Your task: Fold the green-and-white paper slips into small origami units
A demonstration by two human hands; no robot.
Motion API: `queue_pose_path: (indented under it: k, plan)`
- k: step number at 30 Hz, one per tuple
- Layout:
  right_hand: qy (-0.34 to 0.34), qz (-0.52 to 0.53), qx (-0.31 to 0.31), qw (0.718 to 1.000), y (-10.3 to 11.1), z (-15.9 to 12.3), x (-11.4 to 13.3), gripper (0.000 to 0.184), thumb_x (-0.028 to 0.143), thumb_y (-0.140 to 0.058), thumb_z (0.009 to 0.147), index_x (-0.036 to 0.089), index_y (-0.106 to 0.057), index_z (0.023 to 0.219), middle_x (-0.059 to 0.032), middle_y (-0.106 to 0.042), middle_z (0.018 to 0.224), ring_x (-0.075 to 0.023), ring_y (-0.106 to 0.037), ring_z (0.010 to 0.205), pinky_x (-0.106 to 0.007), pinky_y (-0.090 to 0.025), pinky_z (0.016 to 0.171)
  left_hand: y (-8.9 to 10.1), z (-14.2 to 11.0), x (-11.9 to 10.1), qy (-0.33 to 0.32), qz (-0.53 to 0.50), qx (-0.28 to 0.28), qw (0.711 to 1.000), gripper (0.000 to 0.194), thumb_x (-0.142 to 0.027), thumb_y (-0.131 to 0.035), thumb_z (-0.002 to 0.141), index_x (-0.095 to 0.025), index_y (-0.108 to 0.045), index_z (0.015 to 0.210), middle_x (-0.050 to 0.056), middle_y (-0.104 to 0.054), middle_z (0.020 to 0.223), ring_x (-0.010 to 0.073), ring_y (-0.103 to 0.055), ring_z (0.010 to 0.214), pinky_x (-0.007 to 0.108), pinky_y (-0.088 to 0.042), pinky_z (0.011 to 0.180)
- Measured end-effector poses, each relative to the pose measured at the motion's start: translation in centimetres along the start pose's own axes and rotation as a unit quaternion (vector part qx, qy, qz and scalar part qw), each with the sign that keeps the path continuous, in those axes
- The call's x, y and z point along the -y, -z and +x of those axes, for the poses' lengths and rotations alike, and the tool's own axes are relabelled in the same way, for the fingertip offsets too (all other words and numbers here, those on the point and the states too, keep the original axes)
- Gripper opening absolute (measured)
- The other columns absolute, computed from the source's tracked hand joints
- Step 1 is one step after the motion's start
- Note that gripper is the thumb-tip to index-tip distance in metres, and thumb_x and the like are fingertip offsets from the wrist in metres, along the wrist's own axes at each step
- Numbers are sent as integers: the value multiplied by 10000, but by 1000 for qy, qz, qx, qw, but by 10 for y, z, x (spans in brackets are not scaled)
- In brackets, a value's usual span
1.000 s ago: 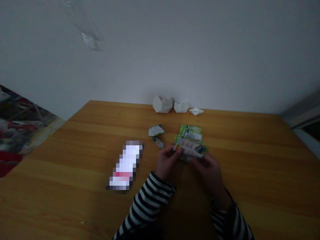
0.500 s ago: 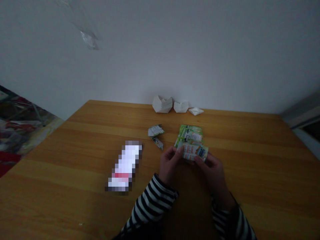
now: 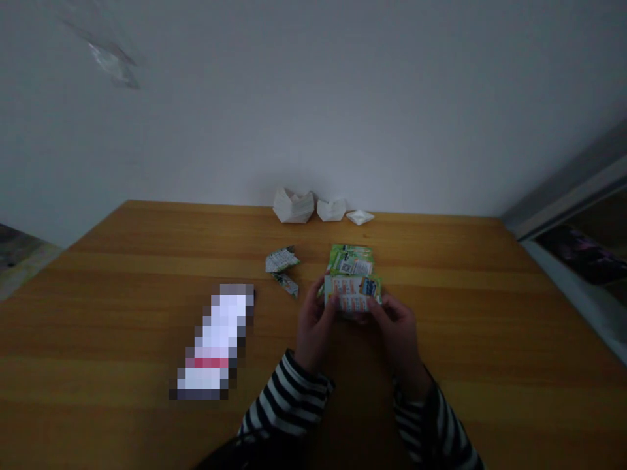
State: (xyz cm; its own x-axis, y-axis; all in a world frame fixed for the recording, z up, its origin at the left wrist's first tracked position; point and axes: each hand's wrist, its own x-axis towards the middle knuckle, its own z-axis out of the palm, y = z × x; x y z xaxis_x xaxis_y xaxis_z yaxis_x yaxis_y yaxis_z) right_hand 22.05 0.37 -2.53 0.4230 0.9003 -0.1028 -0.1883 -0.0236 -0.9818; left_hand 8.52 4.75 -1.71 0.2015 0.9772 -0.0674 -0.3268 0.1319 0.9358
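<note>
Between my two hands is a small rectangular piece of printed paper (image 3: 351, 294), pale with orange text, a blue patch and a green edge. My left hand (image 3: 314, 323) pinches its left end, thumb on the front. At its lower right, my right hand (image 3: 398, 326) grips it with the thumb on top; the other fingers are partly hidden behind. Just beyond it, green printed sheets (image 3: 350, 260) lie on the table, partly covered by the held piece. Left of them are two small folded printed papers (image 3: 282, 260), one in front of the other.
Three white folded paper shapes stand by the wall: a large one (image 3: 294, 207), a smaller one (image 3: 332, 209) and a boat-like one (image 3: 360, 217). A phone (image 3: 215, 343), its screen blurred out, lies left on the wooden table (image 3: 465, 281). Plastic film (image 3: 113, 64) clings to the wall.
The view has turned to the right, so everything sits further left. The held printed paper is now more level and squarely facing me; both hands still grip it.
</note>
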Motion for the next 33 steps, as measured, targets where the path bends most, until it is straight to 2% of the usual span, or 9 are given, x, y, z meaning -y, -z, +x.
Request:
queue_pose_path:
  k: [3,9,15,23,29,33]
  plan:
    - [3,11,-19,1000,0,1,-2,254,375,-730,722,180,-598,627,26,-645,598,-130,-622,557,-232,-522,559,-1,0,0,-18,42,16,999,303,-360,-593,847,-156,-628,1068,88,-686,1111,228,-632,1013,324,-484,895]
    - [-21,34,-20,999,-2,-1,-2,255,385,-737,712,191,-585,647,36,-638,593,-126,-597,511,-245,-517,532,0,-2,0,-31,84,22,996,283,-357,-518,893,-161,-638,1057,63,-702,1037,207,-636,950,301,-487,860]
    - [3,0,-22,1000,-1,-3,-2,294,389,-731,718,189,-543,613,36,-626,593,-122,-587,539,-236,-509,552,1,-3,-1,-14,101,-7,995,288,-386,-495,900,-152,-662,920,35,-702,874,183,-626,820,267,-489,745]
    - [17,-26,-16,999,-2,-5,0,333,402,-703,740,206,-478,592,45,-563,553,-122,-542,530,-225,-471,520,1,-2,0,-7,79,-30,996,293,-425,-561,849,-159,-684,847,13,-671,757,168,-593,716,263,-476,692]
    - [22,-39,-6,999,-1,-6,-3,290,384,-683,768,205,-501,630,36,-560,576,-121,-525,541,-222,-442,508,3,-1,0,2,63,-38,997,312,-442,-580,831,-154,-697,855,20,-687,751,168,-604,687,266,-486,663]
    - [24,-43,-5,999,-1,-6,-1,267,382,-685,767,201,-538,636,27,-595,599,-129,-558,557,-235,-468,534,2,-2,-2,2,67,-48,997,289,-412,-576,842,-151,-698,863,24,-697,752,173,-616,699,273,-498,672]
